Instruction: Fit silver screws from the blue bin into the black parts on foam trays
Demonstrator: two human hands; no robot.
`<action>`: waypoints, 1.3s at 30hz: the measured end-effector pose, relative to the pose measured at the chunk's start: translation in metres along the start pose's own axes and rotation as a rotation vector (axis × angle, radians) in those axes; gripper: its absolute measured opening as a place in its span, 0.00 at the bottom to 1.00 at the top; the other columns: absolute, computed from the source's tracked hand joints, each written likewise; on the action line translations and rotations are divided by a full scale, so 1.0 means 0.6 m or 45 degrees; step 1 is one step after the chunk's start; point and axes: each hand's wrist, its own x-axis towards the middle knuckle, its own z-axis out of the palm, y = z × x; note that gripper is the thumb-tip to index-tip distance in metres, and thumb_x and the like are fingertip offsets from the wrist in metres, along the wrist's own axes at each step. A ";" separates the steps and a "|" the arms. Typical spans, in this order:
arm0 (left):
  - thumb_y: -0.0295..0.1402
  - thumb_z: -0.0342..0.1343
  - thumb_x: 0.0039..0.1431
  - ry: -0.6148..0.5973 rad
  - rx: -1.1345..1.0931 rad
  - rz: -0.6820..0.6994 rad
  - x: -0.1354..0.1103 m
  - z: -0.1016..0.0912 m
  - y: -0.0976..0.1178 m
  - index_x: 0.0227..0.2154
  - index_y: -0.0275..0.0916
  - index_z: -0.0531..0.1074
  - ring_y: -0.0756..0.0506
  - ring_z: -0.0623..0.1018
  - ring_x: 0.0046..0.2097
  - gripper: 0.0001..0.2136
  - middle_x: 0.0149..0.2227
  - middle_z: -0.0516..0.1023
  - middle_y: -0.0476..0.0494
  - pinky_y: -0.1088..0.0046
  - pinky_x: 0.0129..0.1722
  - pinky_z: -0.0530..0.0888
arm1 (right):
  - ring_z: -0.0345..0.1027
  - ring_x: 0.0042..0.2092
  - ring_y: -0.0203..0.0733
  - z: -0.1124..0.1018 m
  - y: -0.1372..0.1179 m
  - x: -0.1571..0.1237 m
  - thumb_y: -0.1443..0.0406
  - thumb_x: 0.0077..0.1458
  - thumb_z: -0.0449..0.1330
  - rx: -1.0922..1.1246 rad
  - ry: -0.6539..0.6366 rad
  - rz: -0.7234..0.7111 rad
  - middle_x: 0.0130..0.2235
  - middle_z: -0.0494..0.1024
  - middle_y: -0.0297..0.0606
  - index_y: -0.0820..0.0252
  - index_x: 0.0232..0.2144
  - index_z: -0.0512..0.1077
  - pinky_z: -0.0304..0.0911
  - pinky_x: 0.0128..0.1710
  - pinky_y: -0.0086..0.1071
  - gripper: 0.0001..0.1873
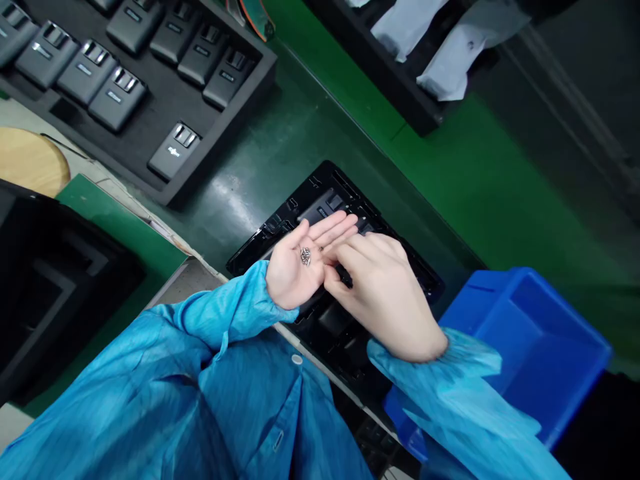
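Loosely, screws [305, 256] point mixed ways across flat left grip [294, 275]; right grip [384, 287] curled, hold unclear

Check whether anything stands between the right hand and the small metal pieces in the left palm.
Nothing visible does: the small metal pieces lie uncovered on the open left hand, and the right hand is close beside them.
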 end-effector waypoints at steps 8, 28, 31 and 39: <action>0.26 0.58 0.65 -0.027 0.341 -0.196 -0.014 -0.024 -0.004 0.33 0.29 0.77 0.58 0.70 0.25 0.06 0.28 0.73 0.48 0.85 0.24 0.65 | 0.68 0.37 0.42 -0.004 0.026 -0.006 0.65 0.57 0.63 0.548 0.361 0.269 0.33 0.74 0.34 0.55 0.31 0.74 0.63 0.40 0.38 0.03; 0.32 0.73 0.49 -0.182 0.629 -0.264 -0.025 -0.030 0.007 0.27 0.34 0.69 0.60 0.48 0.19 0.16 0.20 0.52 0.61 0.85 0.15 0.45 | 0.69 0.41 0.40 -0.028 0.041 -0.017 0.56 0.56 0.69 1.106 0.045 0.469 0.36 0.72 0.35 0.54 0.29 0.77 0.66 0.44 0.36 0.09; 0.32 0.73 0.48 -0.193 0.666 -0.250 -0.024 -0.033 0.008 0.26 0.34 0.69 0.60 0.48 0.19 0.15 0.19 0.53 0.61 0.85 0.15 0.45 | 0.69 0.39 0.39 -0.025 0.035 -0.020 0.61 0.56 0.68 1.043 0.079 0.444 0.35 0.72 0.33 0.54 0.28 0.75 0.66 0.42 0.35 0.07; 0.29 0.70 0.53 0.032 0.478 -0.155 -0.025 -0.020 -0.002 0.26 0.35 0.67 0.60 0.48 0.18 0.14 0.20 0.50 0.62 0.87 0.15 0.45 | 0.69 0.37 0.40 -0.005 0.011 -0.022 0.68 0.59 0.62 0.509 0.380 0.259 0.34 0.75 0.34 0.55 0.33 0.73 0.65 0.40 0.38 0.03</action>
